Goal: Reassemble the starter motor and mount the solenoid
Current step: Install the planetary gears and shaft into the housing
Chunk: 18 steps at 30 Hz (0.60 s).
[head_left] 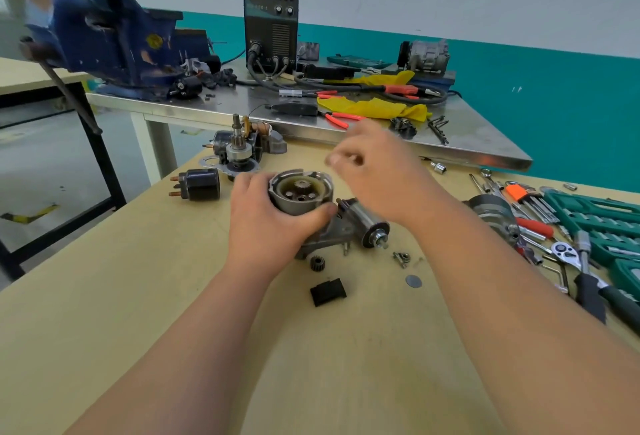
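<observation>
Starter motor parts lie spread over the middle of the wooden table (346, 365), so I judge the task is in an early or middle stage. The gear housing (300, 192) stands near the centre of the table with its open end up; a small gear (303, 186) sits inside it in yellowish grease, with empty holes beside it. One loose pinion gear (317, 263) lies on the table just in front of the housing, probably waiting to go in. The armature (363, 223) lies on its side just right of the housing, not yet inserted. The solenoid (199, 184) lies well apart to the left, near the left edge, not mounted. Another sub-assembly with a shaft (239, 147) stands toward the far edge. A black rubber block (327, 292), a round washer (414, 281) and a small bracket (401, 258) also are loose. So the gears, the armature, the closing of the body and the solenoid seem to remain.

The left hand (266, 220) is closed around the side of the housing and keeps it steady. The right hand (374, 171) hovers above and behind the housing, blurred, fingers pinched together; whether it holds some small part I cannot tell.
</observation>
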Available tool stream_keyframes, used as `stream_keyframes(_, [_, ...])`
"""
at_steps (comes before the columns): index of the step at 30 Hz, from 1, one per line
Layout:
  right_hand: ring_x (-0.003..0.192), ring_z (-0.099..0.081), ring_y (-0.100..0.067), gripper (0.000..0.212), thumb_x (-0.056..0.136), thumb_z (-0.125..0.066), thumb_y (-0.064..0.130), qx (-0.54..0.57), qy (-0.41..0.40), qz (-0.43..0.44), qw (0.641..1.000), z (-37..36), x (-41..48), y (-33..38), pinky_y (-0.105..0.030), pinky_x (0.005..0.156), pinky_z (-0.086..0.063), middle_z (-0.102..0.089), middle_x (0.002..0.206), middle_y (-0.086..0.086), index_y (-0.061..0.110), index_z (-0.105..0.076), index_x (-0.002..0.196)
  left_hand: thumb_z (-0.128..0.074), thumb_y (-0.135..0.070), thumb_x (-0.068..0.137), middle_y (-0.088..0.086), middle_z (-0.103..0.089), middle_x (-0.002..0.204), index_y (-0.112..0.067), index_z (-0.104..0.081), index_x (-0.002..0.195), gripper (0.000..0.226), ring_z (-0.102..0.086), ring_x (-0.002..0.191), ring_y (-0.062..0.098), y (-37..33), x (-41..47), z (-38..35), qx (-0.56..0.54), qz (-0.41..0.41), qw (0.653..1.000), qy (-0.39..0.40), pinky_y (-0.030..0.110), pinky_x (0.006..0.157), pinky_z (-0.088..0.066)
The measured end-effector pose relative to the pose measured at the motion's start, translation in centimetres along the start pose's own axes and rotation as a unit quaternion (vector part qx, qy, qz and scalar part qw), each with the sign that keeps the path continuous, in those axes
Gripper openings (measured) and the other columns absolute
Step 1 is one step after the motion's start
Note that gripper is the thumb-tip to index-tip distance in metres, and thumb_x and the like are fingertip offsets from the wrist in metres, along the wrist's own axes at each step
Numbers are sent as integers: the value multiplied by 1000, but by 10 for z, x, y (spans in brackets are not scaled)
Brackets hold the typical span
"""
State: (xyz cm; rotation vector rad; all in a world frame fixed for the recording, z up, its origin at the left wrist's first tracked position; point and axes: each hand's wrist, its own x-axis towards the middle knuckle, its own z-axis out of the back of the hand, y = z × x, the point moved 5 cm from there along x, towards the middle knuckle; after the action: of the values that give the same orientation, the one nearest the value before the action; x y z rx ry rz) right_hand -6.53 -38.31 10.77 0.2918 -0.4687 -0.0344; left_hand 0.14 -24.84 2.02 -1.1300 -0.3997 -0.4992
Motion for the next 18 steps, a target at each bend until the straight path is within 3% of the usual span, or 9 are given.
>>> stream_keyframes(2, [88,-55,-8,20,96,-47,29,22,9,-57,998,-9,-11,-15,-27,78,-47,-59,104,9,26,-67,102,-74,-70,47,-10,-40,108,-28,-50,112,81,-46,109,13,10,5,8,26,29,998,-40,22,91,-42])
stream_keyframes(4, [92,-59,-14,24,95,-49,36,-39,146,-84,985,-44,-27,-19,-36,82,-51,-65,106,5,26,-64,111,-75,-69,49,-5,-42,112,-21,-52,117,87,-46,112,17,20,10,18,42,69,993,-87,28,94,-42])
stream_keyframes(6, [89,-60,-18,34,90,-52,47,-83,223,-81,968,-73,-40,-14,-35,77,-53,-66,101,2,25,-61,114,-76,-69,51,-1,-45,118,-16,-52,122,91,-48,111,18,29,13,25,29,108,986,-121,28,89,-41])
stream_keyframes(10, [73,-57,-26,22,91,-55,35,-157,244,-55,955,-101,-40,-3,-30,55,-42,-50,72,-2,14,-54,86,-78,-65,53,2,-47,120,-15,-52,123,90,-48,109,17,36,12,29,27,110,985,-129,28,88,-40])
stream_keyframes(12, [75,-59,-25,16,91,-54,27,-100,219,-78,967,-93,-39,-11,-29,57,-44,-56,76,-3,13,-60,90,-78,-63,52,2,-46,118,-15,-53,120,88,-44,104,12,27,8,26,39,84,988,-122,26,89,-38])
stream_keyframes(14, [83,-62,-19,19,91,-55,24,18,124,-116,985,-64,-40,-26,-26,67,-47,-65,90,3,19,-68,104,-77,-62,49,-2,-43,112,-15,-54,117,85,-36,97,4,14,2,22,47,50,992,-106,22,88,-35])
stream_keyframes(16, [88,-61,-5,25,91,-58,22,160,6,-143,977,-24,-47,-38,-16,73,-45,-64,98,14,26,-69,113,-79,-59,48,-6,-41,108,-17,-54,113,81,-34,94,-1,-3,-8,16,36,7,997,-72,12,85,-32])
stream_keyframes(18, [86,-59,5,27,89,-61,22,257,-65,-118,957,8,-56,-39,-5,70,-44,-65,95,22,33,-69,112,-79,-61,46,-12,-41,100,-22,-54,106,76,-39,88,-6,-24,-20,6,-3,-28,999,-36,3,79,-33])
